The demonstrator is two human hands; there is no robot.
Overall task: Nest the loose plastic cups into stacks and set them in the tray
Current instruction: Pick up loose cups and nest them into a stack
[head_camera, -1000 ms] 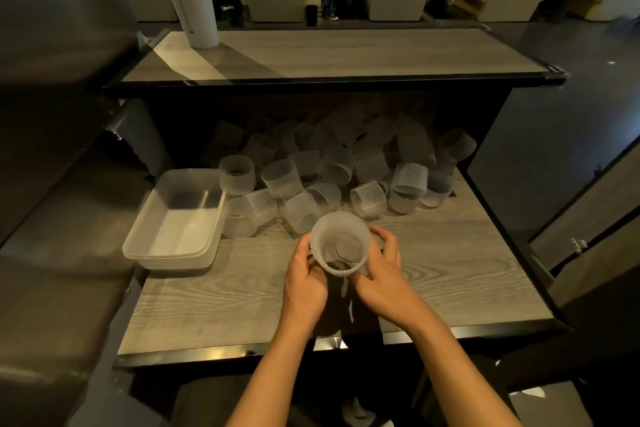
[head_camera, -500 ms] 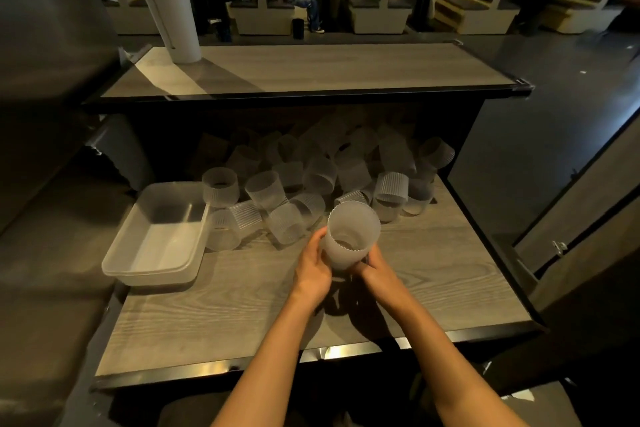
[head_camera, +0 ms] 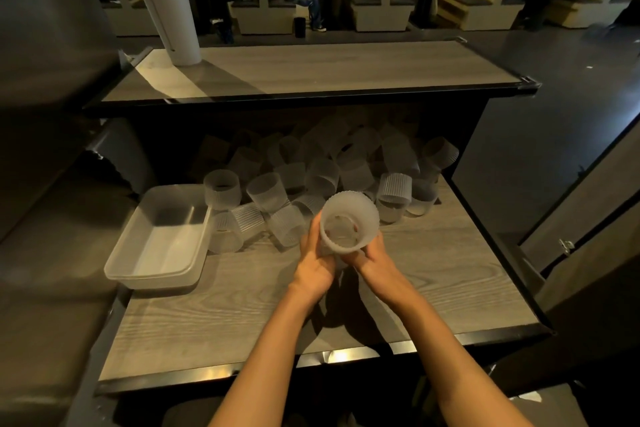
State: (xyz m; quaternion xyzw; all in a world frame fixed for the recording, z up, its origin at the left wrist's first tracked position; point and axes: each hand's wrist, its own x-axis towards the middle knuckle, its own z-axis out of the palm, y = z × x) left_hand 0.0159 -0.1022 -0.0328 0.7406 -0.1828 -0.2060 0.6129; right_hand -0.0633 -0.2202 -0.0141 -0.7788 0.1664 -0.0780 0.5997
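Both hands hold one frosted translucent ribbed plastic cup (head_camera: 348,224) above the grey wood-grain bench (head_camera: 433,274), its open mouth tilted up toward the camera. The left hand (head_camera: 316,262) grasps the cup's lower left side with curled fingers, and the right hand (head_camera: 375,258) grips it from the lower right; the cup's base is hidden between them (whether a second cup sits nested inside cannot be told, though something shows dimly through the bottom). Behind the held cup lies a heap of loose frosted ribbed plastic cups (head_camera: 332,177), some upright, some on their sides, reaching back into the shadow under the grey upper shelf (head_camera: 311,69). At the left edge of the bench sits the clear rectangular plastic tray (head_camera: 119,262), just beside the nearest loose cups and holding nothing. A tall white column of stacked cups (head_camera: 162,0) stands on the upper shelf's left end. Beyond are booth seats (head_camera: 377,7) with people seated.
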